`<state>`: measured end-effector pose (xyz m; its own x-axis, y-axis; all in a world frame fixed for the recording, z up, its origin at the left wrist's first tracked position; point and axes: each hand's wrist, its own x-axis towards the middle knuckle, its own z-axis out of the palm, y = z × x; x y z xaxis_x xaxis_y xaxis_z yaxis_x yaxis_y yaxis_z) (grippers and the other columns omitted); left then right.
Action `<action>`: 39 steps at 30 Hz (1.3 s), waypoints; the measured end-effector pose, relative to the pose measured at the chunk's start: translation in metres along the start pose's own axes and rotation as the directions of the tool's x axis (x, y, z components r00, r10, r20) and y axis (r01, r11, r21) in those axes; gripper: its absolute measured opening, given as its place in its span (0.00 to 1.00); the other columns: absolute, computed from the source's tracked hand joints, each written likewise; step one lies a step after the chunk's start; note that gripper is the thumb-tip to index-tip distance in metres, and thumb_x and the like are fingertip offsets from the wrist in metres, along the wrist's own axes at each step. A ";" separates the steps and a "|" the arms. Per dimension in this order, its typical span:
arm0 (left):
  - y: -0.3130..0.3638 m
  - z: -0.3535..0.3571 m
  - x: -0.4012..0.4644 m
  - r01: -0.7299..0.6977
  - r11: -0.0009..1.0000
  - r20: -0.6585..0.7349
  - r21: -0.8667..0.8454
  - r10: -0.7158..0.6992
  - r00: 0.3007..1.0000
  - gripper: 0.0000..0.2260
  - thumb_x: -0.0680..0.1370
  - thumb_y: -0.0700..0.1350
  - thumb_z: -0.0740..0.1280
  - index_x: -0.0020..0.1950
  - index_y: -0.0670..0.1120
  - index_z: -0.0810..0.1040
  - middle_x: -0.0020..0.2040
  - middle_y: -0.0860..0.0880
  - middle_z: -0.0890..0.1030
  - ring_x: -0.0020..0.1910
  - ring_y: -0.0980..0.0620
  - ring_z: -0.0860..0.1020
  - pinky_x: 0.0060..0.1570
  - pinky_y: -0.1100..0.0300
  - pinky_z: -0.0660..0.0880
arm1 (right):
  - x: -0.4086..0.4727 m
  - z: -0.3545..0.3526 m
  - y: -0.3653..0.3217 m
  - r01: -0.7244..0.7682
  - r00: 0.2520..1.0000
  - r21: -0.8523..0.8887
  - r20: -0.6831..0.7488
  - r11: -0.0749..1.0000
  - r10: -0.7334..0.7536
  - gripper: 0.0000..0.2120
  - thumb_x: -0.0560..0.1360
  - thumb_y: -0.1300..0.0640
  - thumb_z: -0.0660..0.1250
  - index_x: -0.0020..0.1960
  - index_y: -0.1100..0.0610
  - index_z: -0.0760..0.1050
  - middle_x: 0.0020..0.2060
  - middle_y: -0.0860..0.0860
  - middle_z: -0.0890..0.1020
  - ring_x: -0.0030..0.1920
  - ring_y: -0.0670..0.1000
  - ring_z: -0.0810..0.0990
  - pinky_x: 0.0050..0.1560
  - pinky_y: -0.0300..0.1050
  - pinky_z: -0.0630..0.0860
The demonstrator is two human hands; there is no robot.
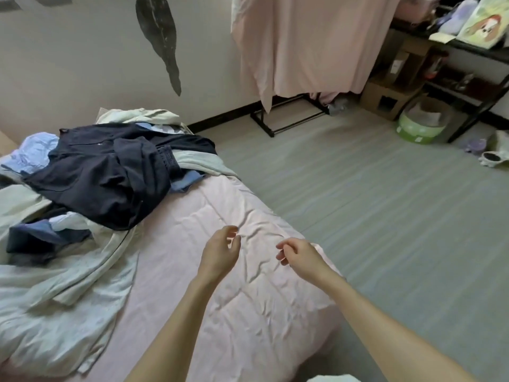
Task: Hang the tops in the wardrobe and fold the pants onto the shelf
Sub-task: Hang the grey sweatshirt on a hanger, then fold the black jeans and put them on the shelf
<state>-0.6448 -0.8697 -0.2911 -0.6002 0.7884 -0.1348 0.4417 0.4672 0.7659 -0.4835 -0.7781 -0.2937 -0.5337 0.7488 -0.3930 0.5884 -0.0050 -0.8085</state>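
A heap of clothes lies on the left of the pink bed [242, 299]: a dark navy garment [104, 177] on top, light blue pieces [33, 153] behind it and a pale green garment [63, 293] spread toward the near edge. My left hand [220, 252] and my right hand [300, 257] hover over the bare pink sheet to the right of the heap, fingers loosely curled, holding nothing. A clothes rack covered by a pink cloth [305, 42] stands by the far wall.
Grey floor [385, 202] stretches to the right of the bed. A black shelf unit [473, 64] with boxes stands at the far right, with a cardboard box [385, 97] and a green round tub [418, 125] in front of it. Small items lie on the floor at the right edge.
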 end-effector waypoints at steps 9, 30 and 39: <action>0.098 0.143 0.088 0.111 0.991 -0.121 -0.068 -0.119 0.986 0.10 0.78 0.40 0.63 0.58 0.41 0.77 0.56 0.46 0.80 0.49 0.51 0.78 0.48 0.69 0.69 | 0.125 -0.145 0.047 0.080 0.986 -0.031 0.149 0.996 -0.074 0.12 0.78 0.65 0.55 0.55 0.62 0.75 0.40 0.52 0.80 0.39 0.51 0.77 0.47 0.43 0.74; 0.236 0.204 0.355 0.278 0.943 -0.311 -0.185 -0.325 0.893 0.10 0.78 0.40 0.63 0.57 0.40 0.78 0.54 0.45 0.81 0.49 0.50 0.79 0.50 0.64 0.70 | 0.422 -0.335 -0.036 0.255 0.917 -0.151 0.350 0.955 -0.190 0.12 0.78 0.64 0.55 0.54 0.63 0.76 0.38 0.52 0.79 0.38 0.50 0.76 0.49 0.44 0.74; 0.143 0.049 0.466 0.392 0.875 -0.519 -0.285 -0.484 0.704 0.10 0.79 0.40 0.62 0.58 0.41 0.78 0.54 0.46 0.81 0.47 0.53 0.76 0.48 0.66 0.68 | 0.556 -0.184 -0.206 0.479 0.735 -0.198 0.623 0.855 -0.267 0.14 0.77 0.65 0.52 0.54 0.62 0.76 0.43 0.57 0.82 0.36 0.50 0.76 0.34 0.35 0.70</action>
<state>-0.8283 -0.4159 -0.2750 -0.9828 0.1210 -0.1395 -0.0387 0.6037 0.7962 -0.7894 -0.2388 -0.2652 -0.9281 0.1386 -0.3457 0.3679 0.4853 -0.7932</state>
